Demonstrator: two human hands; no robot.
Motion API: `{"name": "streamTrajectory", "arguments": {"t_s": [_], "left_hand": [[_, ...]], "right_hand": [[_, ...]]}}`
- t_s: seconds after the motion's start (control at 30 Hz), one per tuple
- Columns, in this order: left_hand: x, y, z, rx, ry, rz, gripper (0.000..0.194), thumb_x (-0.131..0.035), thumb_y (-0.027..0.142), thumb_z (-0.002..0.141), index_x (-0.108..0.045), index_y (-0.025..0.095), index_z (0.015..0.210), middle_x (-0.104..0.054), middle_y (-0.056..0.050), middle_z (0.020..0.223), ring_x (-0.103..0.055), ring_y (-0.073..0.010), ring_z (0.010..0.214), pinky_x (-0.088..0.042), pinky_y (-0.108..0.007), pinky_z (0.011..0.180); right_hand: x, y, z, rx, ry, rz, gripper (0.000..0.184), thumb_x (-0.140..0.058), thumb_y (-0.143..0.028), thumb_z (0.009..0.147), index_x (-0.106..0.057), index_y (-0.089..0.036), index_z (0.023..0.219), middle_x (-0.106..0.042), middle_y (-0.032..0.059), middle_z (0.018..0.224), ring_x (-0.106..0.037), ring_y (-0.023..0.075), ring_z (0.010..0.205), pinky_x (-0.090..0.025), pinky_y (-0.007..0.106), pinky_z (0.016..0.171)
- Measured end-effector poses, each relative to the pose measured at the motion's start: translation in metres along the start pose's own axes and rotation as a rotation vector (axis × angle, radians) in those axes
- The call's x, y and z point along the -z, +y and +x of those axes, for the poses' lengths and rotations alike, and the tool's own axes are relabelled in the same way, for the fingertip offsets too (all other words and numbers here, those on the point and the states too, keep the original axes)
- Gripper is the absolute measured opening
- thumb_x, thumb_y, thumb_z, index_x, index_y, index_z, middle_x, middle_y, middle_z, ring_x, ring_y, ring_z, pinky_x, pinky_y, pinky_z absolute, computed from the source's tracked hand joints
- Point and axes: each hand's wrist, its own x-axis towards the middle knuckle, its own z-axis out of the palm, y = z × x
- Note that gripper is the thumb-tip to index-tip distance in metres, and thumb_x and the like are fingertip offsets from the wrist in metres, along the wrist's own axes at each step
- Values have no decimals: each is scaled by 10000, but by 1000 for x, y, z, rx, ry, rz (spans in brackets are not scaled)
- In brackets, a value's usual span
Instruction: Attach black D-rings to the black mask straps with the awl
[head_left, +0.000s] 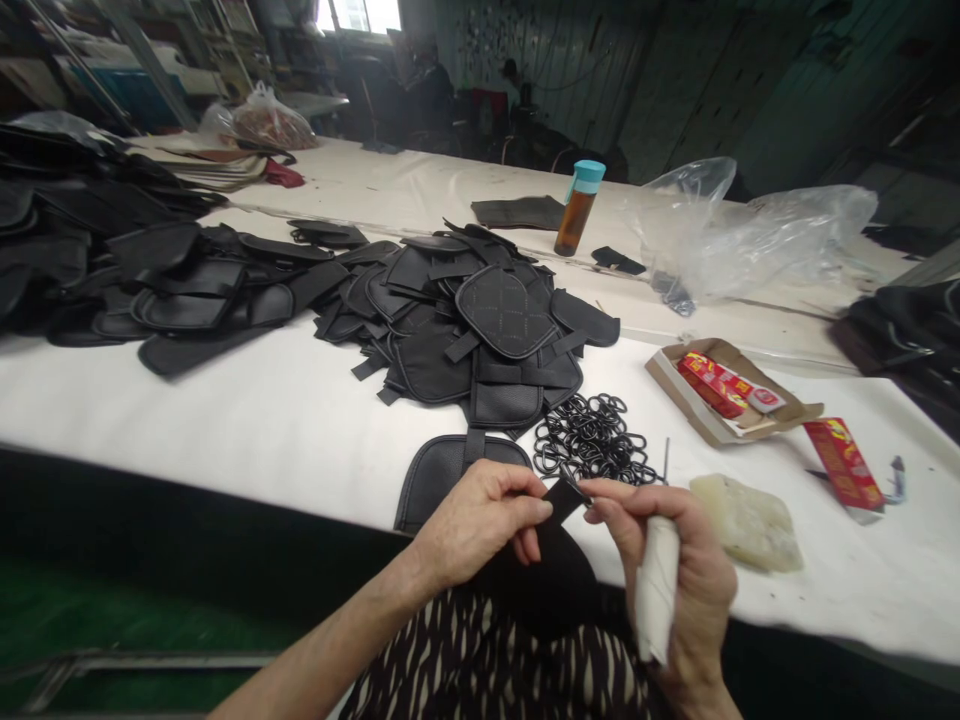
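My left hand pinches a black strap between thumb and fingers. The strap belongs to a dark padded piece hanging below it over my lap. With thumb and index finger, my right hand holds the strap's far end, where a thin black ring seems to sit, partly hidden. The same hand grips an awl-like tool by its white-wrapped handle; a thin metal spike points up beyond the fingers. Just past my hands lie a heap of black oval rings and one flat black padded piece.
A large pile of black padded pieces covers the table's middle, with more black pieces leftward. On the right are an open cardboard box, a red packet and a pale wax-like block. Behind stand a bottle and clear plastic bags.
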Motion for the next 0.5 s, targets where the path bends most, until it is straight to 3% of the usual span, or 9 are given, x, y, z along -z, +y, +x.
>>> {"name": "streamTrajectory", "arguments": {"t_s": [0.1, 0.3, 0.5], "left_hand": [[-2, -1, -1, -4, 14, 20, 134, -530, 234, 760, -599, 146, 686, -578, 6, 467, -536, -109, 455, -417, -208, 513], [-3, -4, -2, -39, 49, 43, 134, -531, 242, 768, -602, 153, 697, -573, 9, 473, -535, -109, 466, -430, -210, 529], [-11, -1, -4, -59, 142, 29, 139, -516, 215, 774, -619, 141, 717, -560, 8, 492, -534, -113, 483, -440, -220, 530]], "right_hand": [[2, -3, 5, -146, -18, -22, 133, -660, -221, 794, -528, -219, 812, -696, -8, 788, -640, 124, 658, -526, 232, 621], [5, 0, 6, -224, -119, -60, 182, -694, -296, 757, -551, -224, 845, -662, 11, 839, -615, 146, 747, -495, 231, 617], [0, -6, 8, -360, -213, -9, 204, -705, -312, 732, -538, -218, 804, -574, -38, 684, -516, 103, 579, -437, 194, 516]]}}
